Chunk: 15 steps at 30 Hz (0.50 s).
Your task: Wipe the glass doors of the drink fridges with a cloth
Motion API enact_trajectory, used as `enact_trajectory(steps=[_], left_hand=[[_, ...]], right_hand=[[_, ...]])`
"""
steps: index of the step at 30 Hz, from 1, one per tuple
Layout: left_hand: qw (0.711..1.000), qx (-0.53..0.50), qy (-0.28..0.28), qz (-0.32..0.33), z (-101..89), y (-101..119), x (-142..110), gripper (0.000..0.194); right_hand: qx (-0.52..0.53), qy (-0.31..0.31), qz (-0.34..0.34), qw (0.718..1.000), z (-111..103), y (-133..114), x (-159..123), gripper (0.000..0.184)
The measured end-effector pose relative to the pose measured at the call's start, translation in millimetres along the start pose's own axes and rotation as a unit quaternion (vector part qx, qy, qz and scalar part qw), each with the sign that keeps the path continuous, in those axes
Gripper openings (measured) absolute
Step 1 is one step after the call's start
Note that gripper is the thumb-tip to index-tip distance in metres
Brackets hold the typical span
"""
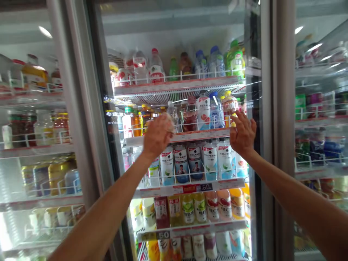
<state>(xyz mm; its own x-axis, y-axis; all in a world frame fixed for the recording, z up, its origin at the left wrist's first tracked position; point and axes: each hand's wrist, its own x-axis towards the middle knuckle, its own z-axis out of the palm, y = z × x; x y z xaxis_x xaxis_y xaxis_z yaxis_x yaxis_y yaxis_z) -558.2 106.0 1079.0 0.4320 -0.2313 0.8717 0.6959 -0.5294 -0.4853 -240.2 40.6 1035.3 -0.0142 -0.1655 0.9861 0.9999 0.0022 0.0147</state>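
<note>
My left hand (158, 135) is raised in front of the glass cooler door (174, 21), blurred by motion. Its fingers are curled in, and a pale patch shows at their far side; what it is I cannot make out. To the right, my right hand (243, 133) is up with its fingers apart and holds nothing. It is at or close to the glass near the door's right edge; touching or not, I cannot tell. Beyond the hands stand a white-labelled bottle (203, 110) and a blue-capped bottle (216, 112) on the second shelf (195, 136).
Metal door frames rise on the left (78, 90) and right (281, 108). Several shelves of bottled drinks fill the lit cooler, with a price strip (190, 187) along the third shelf. Neighbouring glass doors show cans (58, 174) on the left and more drinks on the right.
</note>
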Motion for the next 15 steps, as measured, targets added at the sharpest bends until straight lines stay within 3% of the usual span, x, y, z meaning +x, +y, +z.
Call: enact_trajectory(steps=[2, 4, 6, 9, 11, 13, 15], left_hand=[[0.984, 0.028, 0.061, -0.164, -12.5, -40, 5, 0.042], [0.968, 0.028, 0.089, -0.233, -11.4, -48, 14, 0.042], [0.983, 0.003, 0.067, -0.17, 2.1, -18, 24, 0.04], [0.999, -0.039, -0.001, 0.009, 26.2, 52, 31, 0.037], [0.993, -0.048, -0.04, 0.098, 31.0, 74, 28, 0.034], [0.991, -0.034, -0.048, 0.12, 22.6, 58, 19, 0.034], [0.999, 0.003, -0.011, 0.033, 5.5, 11, 9, 0.036]], right_hand=[[-0.004, 0.008, -0.004, 1.0, 1, 0, 0, 0.041], [-0.008, 0.015, -0.008, 1.0, 2, 0, -1, 0.04], [-0.011, 0.015, -0.006, 1.0, 2, 0, -1, 0.04], [-0.011, 0.003, -0.003, 1.0, 1, 0, 0, 0.04], [-0.008, -0.001, -0.006, 1.0, 0, 1, 0, 0.04], [-0.006, 0.0, -0.01, 1.0, 0, 2, 0, 0.04], [-0.009, 0.005, -0.009, 1.0, 1, 2, -1, 0.039]])
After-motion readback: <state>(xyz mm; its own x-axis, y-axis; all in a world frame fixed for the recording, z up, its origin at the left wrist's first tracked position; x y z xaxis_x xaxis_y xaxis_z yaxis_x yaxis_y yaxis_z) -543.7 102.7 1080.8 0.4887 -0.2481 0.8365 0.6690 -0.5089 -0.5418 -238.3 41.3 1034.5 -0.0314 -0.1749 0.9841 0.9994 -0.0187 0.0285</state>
